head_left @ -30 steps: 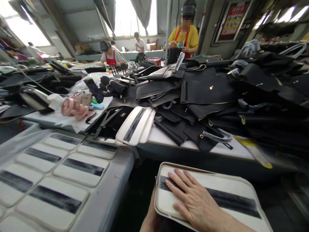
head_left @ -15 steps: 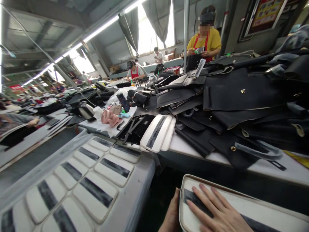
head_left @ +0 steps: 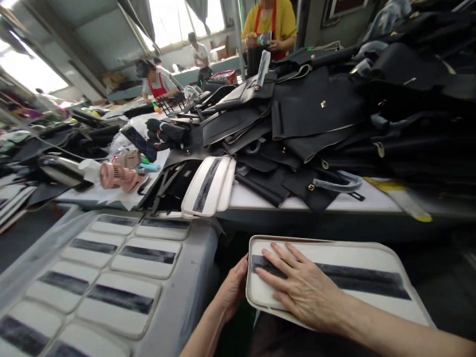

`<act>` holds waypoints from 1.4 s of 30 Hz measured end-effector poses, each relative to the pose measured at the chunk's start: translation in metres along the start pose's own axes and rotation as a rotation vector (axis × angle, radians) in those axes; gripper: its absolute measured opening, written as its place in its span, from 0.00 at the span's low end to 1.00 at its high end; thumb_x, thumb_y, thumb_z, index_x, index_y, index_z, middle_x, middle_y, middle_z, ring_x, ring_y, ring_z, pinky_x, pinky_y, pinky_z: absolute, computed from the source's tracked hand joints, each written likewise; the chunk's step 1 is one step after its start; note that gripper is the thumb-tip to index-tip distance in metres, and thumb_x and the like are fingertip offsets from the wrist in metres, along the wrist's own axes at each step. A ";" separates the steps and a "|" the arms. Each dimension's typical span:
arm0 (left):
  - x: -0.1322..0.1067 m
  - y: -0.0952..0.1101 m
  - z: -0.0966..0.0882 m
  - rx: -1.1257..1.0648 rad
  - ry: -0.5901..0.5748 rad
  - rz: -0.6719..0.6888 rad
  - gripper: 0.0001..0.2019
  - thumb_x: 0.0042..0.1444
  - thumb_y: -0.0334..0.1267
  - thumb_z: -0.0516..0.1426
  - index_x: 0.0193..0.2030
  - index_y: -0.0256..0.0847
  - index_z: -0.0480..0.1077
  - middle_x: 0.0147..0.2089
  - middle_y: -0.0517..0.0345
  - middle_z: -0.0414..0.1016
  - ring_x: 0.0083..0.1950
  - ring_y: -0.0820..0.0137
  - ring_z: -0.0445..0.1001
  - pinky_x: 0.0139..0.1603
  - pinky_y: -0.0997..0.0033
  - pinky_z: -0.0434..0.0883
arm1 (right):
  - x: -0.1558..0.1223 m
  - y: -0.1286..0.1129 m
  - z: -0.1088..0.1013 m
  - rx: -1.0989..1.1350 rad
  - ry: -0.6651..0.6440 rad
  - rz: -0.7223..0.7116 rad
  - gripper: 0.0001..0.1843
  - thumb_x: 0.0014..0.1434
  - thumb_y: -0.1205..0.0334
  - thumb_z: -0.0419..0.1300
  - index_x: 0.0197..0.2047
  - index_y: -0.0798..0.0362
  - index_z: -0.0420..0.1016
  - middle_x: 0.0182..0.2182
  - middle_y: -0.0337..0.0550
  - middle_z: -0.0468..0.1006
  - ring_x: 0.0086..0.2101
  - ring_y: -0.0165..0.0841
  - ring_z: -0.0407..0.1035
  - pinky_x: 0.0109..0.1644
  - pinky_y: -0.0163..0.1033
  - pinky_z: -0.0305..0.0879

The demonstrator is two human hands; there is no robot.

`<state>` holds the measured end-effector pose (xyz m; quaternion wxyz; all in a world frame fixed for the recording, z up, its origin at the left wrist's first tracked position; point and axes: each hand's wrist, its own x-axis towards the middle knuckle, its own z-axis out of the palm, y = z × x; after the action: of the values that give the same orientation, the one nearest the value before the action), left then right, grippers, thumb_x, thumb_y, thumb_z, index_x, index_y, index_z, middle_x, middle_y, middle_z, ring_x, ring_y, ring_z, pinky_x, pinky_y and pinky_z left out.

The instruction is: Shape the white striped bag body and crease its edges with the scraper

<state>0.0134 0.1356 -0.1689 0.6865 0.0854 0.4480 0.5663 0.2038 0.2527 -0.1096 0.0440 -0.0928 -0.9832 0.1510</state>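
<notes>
A white rounded panel [head_left: 372,255] with a dark stripe along its middle and a raised rim lies across my lap at the lower right. My left hand [head_left: 233,286] holds its left short edge, the fingers partly hidden behind the rim. Flat on the panel's left half rests my right hand [head_left: 303,287], fingers spread over the stripe and the white surface. Several similar striped panels [head_left: 147,258] lie in rows on the covered surface to my left. A small stack of striped panels [head_left: 208,186] sits at the front edge of the table ahead.
Black leather-like bag pieces [head_left: 320,109] are heaped over the table [head_left: 375,198]. A pink fan [head_left: 117,176] stands at its left part, with black straps [head_left: 171,188] beside it. A co-worker in a yellow top [head_left: 284,22] handles something behind the heap.
My view has turned right and down, so the panel and both hands show more fully. My right hand stays flat on the panel and my left hand stays at its edge.
</notes>
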 end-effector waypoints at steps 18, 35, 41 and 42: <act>-0.010 0.057 0.013 0.849 0.211 0.108 0.21 0.51 0.53 0.65 0.38 0.35 0.74 0.33 0.54 0.77 0.35 0.67 0.73 0.33 0.73 0.69 | -0.003 0.004 0.000 0.104 0.068 0.007 0.32 0.64 0.58 0.55 0.70 0.44 0.53 0.68 0.50 0.55 0.67 0.50 0.47 0.69 0.60 0.39; -0.018 0.059 0.046 1.578 0.398 0.411 0.12 0.58 0.41 0.52 0.25 0.43 0.68 0.25 0.60 0.75 0.26 0.70 0.72 0.30 0.72 0.61 | -0.007 0.007 0.008 0.159 0.094 0.034 0.33 0.67 0.49 0.50 0.71 0.53 0.51 0.69 0.48 0.55 0.68 0.45 0.44 0.71 0.56 0.34; -0.021 0.063 0.046 1.489 0.423 0.338 0.13 0.58 0.45 0.54 0.26 0.43 0.69 0.24 0.61 0.75 0.27 0.69 0.72 0.29 0.73 0.62 | -0.006 0.007 0.006 0.193 0.074 0.041 0.34 0.69 0.47 0.48 0.71 0.53 0.50 0.69 0.48 0.55 0.67 0.46 0.45 0.71 0.56 0.30; -0.022 0.063 0.046 1.464 0.429 0.319 0.14 0.59 0.46 0.54 0.26 0.43 0.69 0.24 0.61 0.75 0.26 0.69 0.72 0.28 0.73 0.62 | -0.006 0.007 0.006 0.192 0.075 0.040 0.33 0.69 0.47 0.48 0.71 0.53 0.50 0.69 0.48 0.55 0.67 0.46 0.45 0.71 0.56 0.31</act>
<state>0.0029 0.1566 -0.0916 0.2637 0.4689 0.8131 0.2222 0.2101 0.2568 -0.1178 0.0864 -0.1132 -0.9598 0.2418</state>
